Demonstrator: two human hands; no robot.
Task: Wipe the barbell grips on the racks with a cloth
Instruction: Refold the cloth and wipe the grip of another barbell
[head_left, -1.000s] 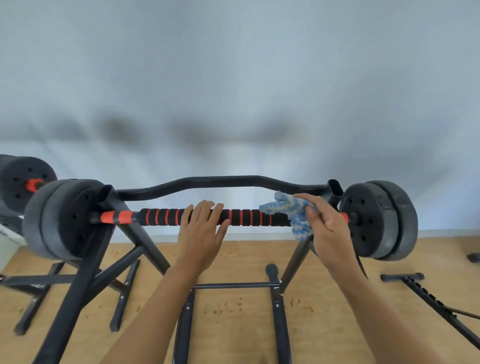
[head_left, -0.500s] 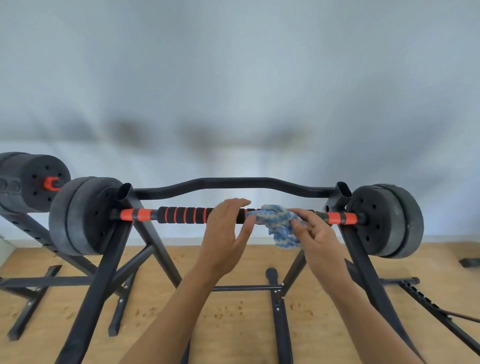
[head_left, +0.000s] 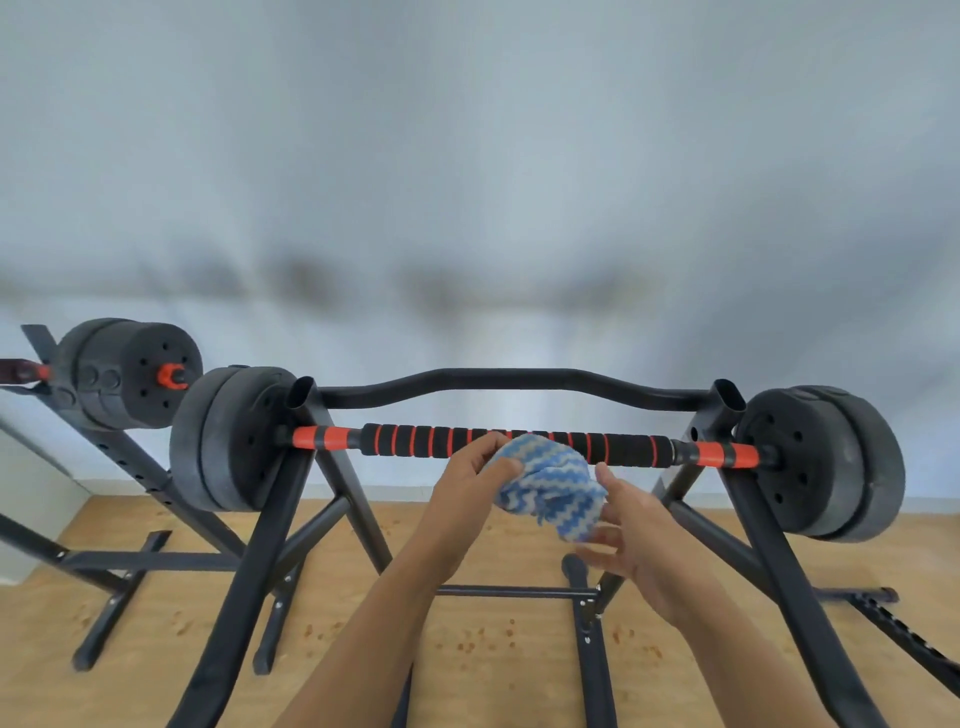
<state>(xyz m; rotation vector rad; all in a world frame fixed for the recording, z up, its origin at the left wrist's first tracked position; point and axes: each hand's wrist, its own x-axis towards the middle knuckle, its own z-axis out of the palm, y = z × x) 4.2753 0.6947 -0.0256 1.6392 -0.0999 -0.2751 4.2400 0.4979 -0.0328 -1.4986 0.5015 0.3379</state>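
Observation:
A barbell with a black foam grip ringed in red (head_left: 415, 440) rests across a black rack (head_left: 270, 519), with black plates at both ends. A bunched blue-and-white cloth (head_left: 550, 488) hangs just in front of and below the grip's middle. My left hand (head_left: 467, 493) pinches the cloth's left side between thumb and fingers. My right hand (head_left: 639, 535) sits at the cloth's right and underside with fingers spread and loosely bent; it touches the cloth. Neither hand is on the bar.
A curved black crossbar (head_left: 509, 376) joins the rack's uprights behind the barbell. A second barbell with black plates (head_left: 130, 371) sits on another rack at the far left. Rack feet (head_left: 587, 623) spread over the wooden floor; a grey wall stands behind.
My left hand left the bar and took the cloth's left side. The cloth came off the grip, toward me and downward. My right hand loosened its hold and opened. The view shifted left.

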